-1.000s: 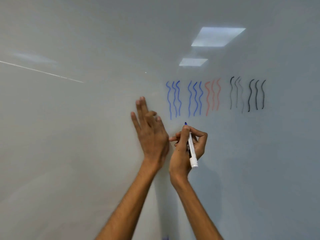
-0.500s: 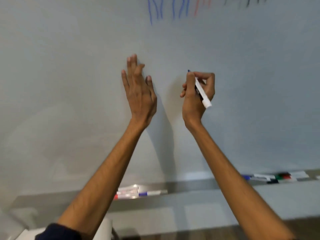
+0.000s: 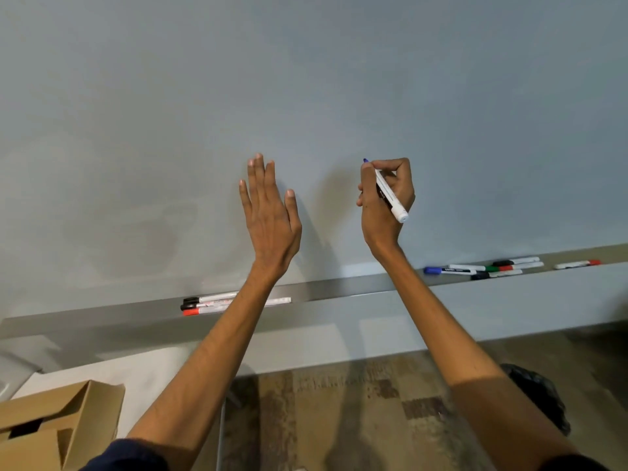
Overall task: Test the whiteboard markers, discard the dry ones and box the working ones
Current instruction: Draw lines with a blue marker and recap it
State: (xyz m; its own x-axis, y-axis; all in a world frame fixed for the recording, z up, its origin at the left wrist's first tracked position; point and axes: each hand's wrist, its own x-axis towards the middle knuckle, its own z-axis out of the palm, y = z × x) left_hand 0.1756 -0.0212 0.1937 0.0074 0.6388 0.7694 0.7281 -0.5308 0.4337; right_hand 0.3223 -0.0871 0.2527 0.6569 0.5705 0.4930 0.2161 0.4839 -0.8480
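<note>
My right hand (image 3: 385, 202) grips an uncapped blue-tipped marker (image 3: 389, 195), white-bodied, with its tip pointing up near the whiteboard (image 3: 306, 79). My left hand (image 3: 268, 212) is held flat with straight fingers against or just in front of the board. On the board's ledge (image 3: 339, 290) lie capped markers: a group with black and red caps (image 3: 204, 304) on the left, partly hidden by my left forearm, and several blue, black, green and red ones (image 3: 482, 268) on the right. An open cardboard box (image 3: 54, 426) stands at the lower left.
The box sits on a white surface (image 3: 142, 379) below the ledge. A single red-capped marker (image 3: 577, 264) lies at the far right of the ledge. Patterned brown floor (image 3: 356, 409) shows below, with a dark object (image 3: 540, 396) behind my right forearm.
The view has tilted down: the wavy test lines have left the frame and the ledge, markers and box have come in. My hands have moved apart, the right still holding the marker.
</note>
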